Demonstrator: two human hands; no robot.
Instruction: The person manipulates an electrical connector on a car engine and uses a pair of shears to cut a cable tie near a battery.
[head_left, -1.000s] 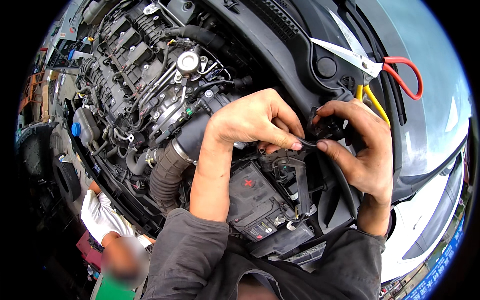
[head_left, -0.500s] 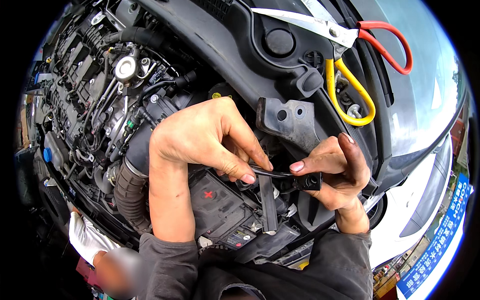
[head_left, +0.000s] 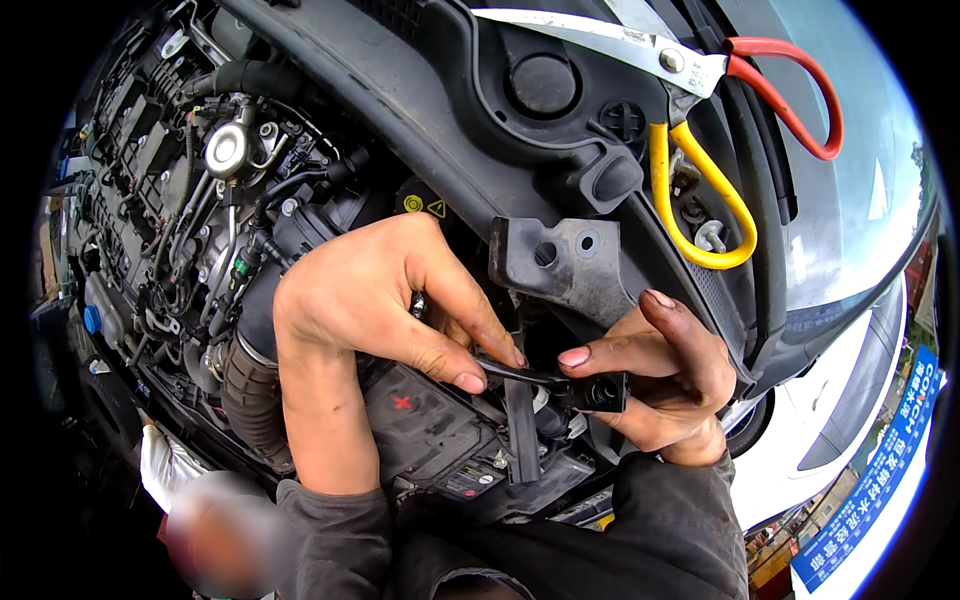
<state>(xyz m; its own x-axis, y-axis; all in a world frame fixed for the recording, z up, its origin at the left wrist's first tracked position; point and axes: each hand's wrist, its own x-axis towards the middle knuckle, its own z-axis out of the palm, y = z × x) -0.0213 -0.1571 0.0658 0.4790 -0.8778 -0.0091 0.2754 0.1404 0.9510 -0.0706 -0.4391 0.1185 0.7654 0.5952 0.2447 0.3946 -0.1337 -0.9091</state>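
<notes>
Over the car's engine bay, my left hand (head_left: 390, 300) pinches a thin black cable (head_left: 535, 378) between thumb and forefinger. At the cable's other end is a black rectangular connector (head_left: 606, 392), gripped by the thumb and curled fingers of my right hand (head_left: 680, 375). My right forefinger is raised away from it and has dark smudges. A flat dark strip (head_left: 521, 430) hangs below the cable, and what holds it is hidden. Beneath my hands lies a black car battery (head_left: 425, 420) with a red plus mark.
Large scissors (head_left: 672, 60) with one red and one yellow handle lie on the black cowl beside the windshield (head_left: 850, 230). A dark metal bracket (head_left: 565, 275) stands just beyond my hands. The engine (head_left: 190, 190) is to the left, with a ribbed hose (head_left: 250, 390). Another person (head_left: 230, 530) is lower left.
The view has shifted slightly, so the engine bay and both hands appear a little further left. The connector sits somewhat lower between my fingers. Both hands keep their hold.
</notes>
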